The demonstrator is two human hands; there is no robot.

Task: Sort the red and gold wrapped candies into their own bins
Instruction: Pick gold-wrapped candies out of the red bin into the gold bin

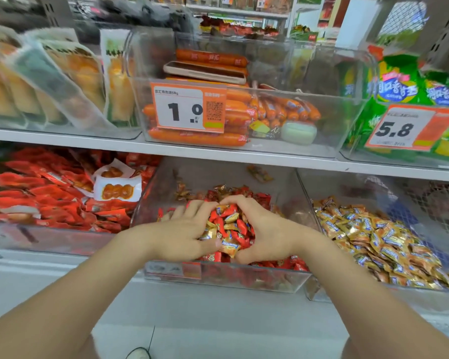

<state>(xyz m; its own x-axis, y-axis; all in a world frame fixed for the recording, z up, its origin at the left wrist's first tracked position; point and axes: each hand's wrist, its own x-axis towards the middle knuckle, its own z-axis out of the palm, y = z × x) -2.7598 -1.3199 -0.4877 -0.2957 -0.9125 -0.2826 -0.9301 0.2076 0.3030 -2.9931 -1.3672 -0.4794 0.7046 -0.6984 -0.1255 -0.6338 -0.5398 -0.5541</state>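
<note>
Left hand and right hand share one grip, fingers curled round a heap of mixed candies in the middle bin; the wrappers look light, crinkly and slippery, so likely to spill; pinching single gold pieces by a wrapper edge suits the right bin.

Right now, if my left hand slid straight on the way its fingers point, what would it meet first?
Likely the right hand: the left hand points at its fingertips, almost touching at the far side of the candies that both cup.
</note>
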